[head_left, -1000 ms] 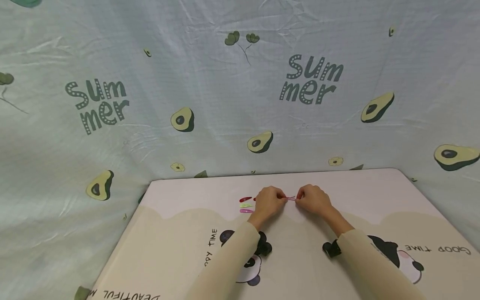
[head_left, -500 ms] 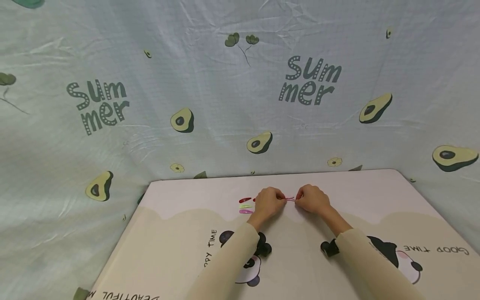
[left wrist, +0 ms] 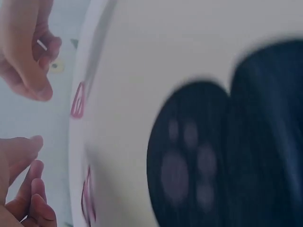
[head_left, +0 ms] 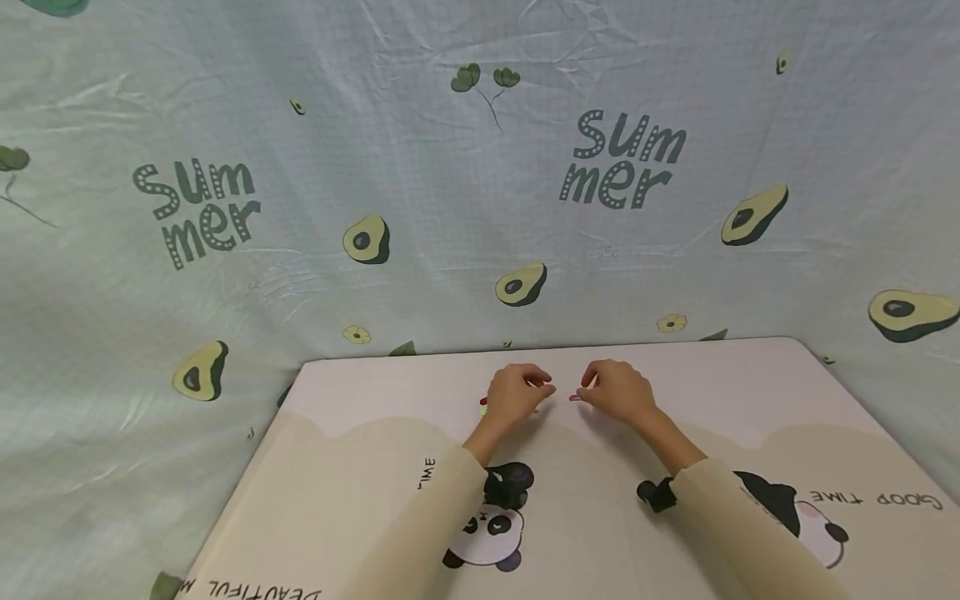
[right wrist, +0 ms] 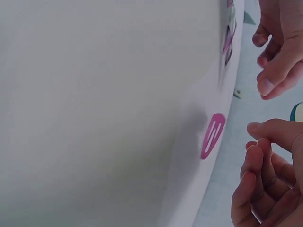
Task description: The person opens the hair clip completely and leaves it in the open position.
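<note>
A pink snap hair clip (right wrist: pixel 213 135) lies on the light table (head_left: pixel 675 375), its slotted middle showing in the right wrist view. In the head view this same clip (head_left: pixel 575 398) peeks out beside the thumb of my right hand (head_left: pixel 618 393). That hand's thumb and fingers are parted with nothing between them. My left hand (head_left: pixel 517 396) hovers to the left over more clips, its fingers loosely bent and holding nothing. From under it show bits of a red clip (head_left: pixel 483 402) and a yellow-green clip (head_left: pixel 484 411).
Several other hair clips (right wrist: pixel 228 42) lie in a group near the far edge, mostly hidden by the left hand in the head view. A curtain (head_left: pixel 420 183) printed with avocados hangs behind the table. Panda drawings (head_left: pixel 487 533) decorate the tabletop.
Both hands have let go of the pink hair clip they pinched between them, and it now lies on the table. My left hand has moved left over the other clips; the right fingers have spread.
</note>
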A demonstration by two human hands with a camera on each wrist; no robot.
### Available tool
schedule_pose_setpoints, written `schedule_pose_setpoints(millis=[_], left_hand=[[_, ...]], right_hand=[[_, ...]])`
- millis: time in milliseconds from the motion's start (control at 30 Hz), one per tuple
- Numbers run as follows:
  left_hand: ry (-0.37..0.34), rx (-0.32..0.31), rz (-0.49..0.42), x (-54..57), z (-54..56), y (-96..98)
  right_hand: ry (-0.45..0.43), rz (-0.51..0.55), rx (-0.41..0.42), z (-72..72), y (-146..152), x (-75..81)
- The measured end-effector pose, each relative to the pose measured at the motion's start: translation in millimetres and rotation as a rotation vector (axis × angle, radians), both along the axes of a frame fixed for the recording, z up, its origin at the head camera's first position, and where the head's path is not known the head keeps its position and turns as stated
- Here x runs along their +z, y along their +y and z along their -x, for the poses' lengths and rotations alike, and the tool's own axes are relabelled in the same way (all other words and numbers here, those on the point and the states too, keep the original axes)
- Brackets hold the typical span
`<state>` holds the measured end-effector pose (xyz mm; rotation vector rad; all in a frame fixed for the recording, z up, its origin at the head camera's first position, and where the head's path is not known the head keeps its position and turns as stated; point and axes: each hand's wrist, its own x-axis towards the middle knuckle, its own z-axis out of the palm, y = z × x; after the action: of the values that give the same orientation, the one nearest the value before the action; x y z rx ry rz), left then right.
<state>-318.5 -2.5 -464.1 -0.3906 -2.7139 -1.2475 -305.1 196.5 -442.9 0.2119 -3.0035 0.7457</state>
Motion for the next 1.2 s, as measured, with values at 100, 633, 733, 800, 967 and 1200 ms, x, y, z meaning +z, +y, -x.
schedule_pose_setpoints(millis=[100,633,733,800,967,1200], left_hand=[[0.003,0.009,-0.019,2.4,-0.2,-14.2],[-0.024,0.011,0.116,-10.4,-4.3,-57.7],[-0.037,0.0,0.155,-11.7,-5.2,-61.2],[-0.039,-0.012,0.184,-12.4,-5.4,-62.7],[-0.006,-0.049,0.243,-13.3,-5.3,-63.5],[0.005,-0.048,0.274,-13.1,-5.9,-62.6]], right_hand=[[0.003,0.011,0.032,-0.3,-7.5,2.8],[-0.089,0.022,0.114,4.3,-48.8,-8.8],[-0.103,0.012,0.112,5.4,-54.4,-12.8],[-0.094,0.002,0.115,6.0,-57.1,-15.3],[-0.048,-0.029,0.112,6.4,-60.8,-21.0],[-0.001,-0.041,0.112,4.8,-66.0,-22.6]])
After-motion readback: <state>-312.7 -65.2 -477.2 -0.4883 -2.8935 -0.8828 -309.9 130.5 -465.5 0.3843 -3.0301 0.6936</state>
